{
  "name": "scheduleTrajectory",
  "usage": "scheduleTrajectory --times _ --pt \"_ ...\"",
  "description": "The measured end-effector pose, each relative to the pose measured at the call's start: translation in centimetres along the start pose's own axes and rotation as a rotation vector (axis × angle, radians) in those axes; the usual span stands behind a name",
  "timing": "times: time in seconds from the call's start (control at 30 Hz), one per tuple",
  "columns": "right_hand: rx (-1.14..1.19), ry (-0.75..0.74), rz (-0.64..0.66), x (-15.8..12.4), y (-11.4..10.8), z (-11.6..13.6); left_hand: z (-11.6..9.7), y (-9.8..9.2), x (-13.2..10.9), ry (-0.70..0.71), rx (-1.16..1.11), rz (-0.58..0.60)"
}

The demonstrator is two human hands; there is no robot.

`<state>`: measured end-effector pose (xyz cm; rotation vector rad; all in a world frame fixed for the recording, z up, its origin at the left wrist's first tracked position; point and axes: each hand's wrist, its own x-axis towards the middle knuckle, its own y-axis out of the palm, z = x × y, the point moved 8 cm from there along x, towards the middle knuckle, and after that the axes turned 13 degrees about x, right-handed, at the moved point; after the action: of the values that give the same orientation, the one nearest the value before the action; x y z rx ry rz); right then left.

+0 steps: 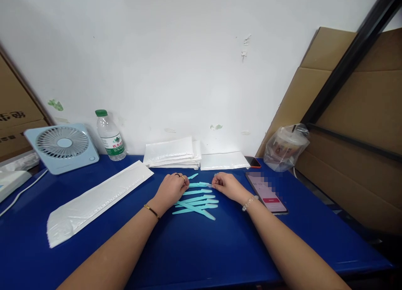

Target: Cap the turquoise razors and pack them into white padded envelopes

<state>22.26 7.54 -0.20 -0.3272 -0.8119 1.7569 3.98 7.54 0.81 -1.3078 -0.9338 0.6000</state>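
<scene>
Several slim teal eyebrow razors lie on the blue tabletop between my hands, roughly side by side, a few crossing each other. My left hand [172, 188] is closed at the left end of one eyebrow razor [197, 184] near the far side of the group. At that razor's pale, clear-looking tip, the fingers of my right hand [230, 186] are pinched together. Just beyond my left fingers lies another teal razor [193, 176], set at a slant. Nearer to me, two crossed razors [201, 211] form the front of the group.
Behind my hands, white padded envelopes [169, 152] are stacked against the wall, with another envelope [224, 161] beside them. A long white envelope [97, 204] lies left. Around these stand a blue fan [64, 143], a water bottle [110, 137], a phone [266, 193] and a bagged drink cup [285, 147].
</scene>
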Motion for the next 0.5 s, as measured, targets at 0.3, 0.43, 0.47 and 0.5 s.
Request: scheduleTrajectory --times 0.3,0.43,0.47,0.5 --pt "-0.019 -0.016 -0.020 0.08 0.33 0.49 -0.16 -0.16 -0.01 0.009 -0.015 0.007" --pt "-0.020 -0.032 0.002 0.06 0.31 0.67 -0.22 -0.23 -0.06 0.013 -0.002 0.012" --pt "-0.020 -0.033 0.009 0.04 0.30 0.70 -0.19 -0.24 -0.04 0.014 0.002 0.014" --pt "-0.022 -0.033 0.013 0.02 0.28 0.71 -0.12 -0.23 -0.02 0.013 0.004 0.018"
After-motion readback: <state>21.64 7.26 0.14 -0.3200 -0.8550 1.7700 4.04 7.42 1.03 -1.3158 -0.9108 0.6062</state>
